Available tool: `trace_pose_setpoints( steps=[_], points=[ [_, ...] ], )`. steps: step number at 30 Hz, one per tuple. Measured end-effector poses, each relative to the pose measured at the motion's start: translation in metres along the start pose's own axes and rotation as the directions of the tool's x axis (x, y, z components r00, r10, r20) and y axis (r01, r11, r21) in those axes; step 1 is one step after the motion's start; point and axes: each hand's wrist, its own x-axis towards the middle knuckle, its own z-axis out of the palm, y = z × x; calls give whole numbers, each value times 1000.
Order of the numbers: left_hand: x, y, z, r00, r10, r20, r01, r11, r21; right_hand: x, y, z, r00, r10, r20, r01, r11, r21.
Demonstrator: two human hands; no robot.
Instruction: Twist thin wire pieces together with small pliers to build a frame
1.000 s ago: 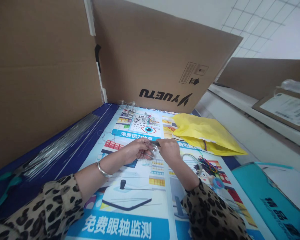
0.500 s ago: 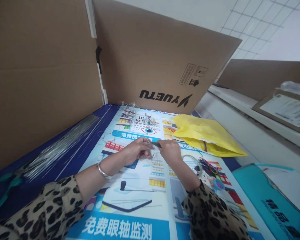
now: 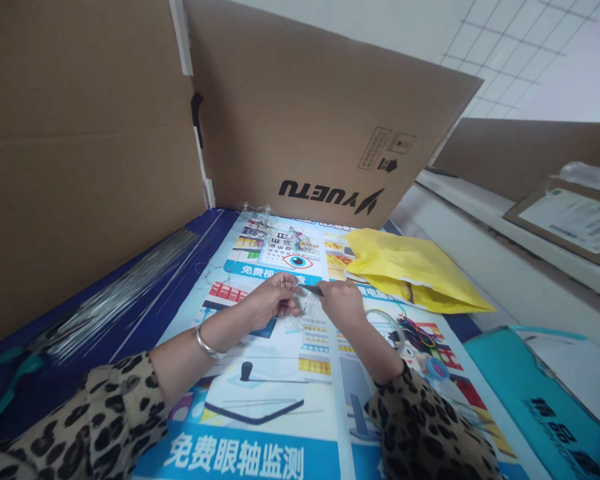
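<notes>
My left hand point(image 3: 276, 299) is closed in a pinch on a bit of thin, pale wire point(image 3: 306, 311) that loops out past the fingertips. Against that wire rests the tip of a slim dark pointed tool point(image 3: 310, 289), seemingly tweezers. My right hand point(image 3: 344, 304) has its fingers wrapped round the tool's back end. Both hands are close together over a printed poster sheet point(image 3: 280, 383). The exact contact between tip and wire is too small to make out.
Long metal wires point(image 3: 125, 297) lie at left beside teal-handled pliers point(image 3: 20, 373). Right are a yellow bag point(image 3: 415, 270), coloured cords point(image 3: 423, 335), a clear ring point(image 3: 399, 328) and a teal box point(image 3: 540, 393). Cardboard walls point(image 3: 305, 93) stand behind; tangled wire point(image 3: 300, 239) lies near them.
The tool's tip and my right hand have shifted very slightly. My left hand keeps its pinch in nearly the same place.
</notes>
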Motion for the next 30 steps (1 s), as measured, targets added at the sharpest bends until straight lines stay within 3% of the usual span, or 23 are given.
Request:
trace_pose_setpoints(
  steps=[14, 24, 30],
  points=[
    [-1, 2, 1, 999, -2, -32, 1, 999, -42, 0, 1, -1, 1000, -11, -1, 11, 999, -31],
    [0, 2, 0, 999, -18, -36, 18, 1000, -7, 0, 17, -2, 952, -198, -231, 177, 978, -108],
    [-3, 5, 2, 1000, -7, -25, 7, 1000, 17, -1, 16, -5, 937, -224, -267, 193, 972, -137]
  ],
)
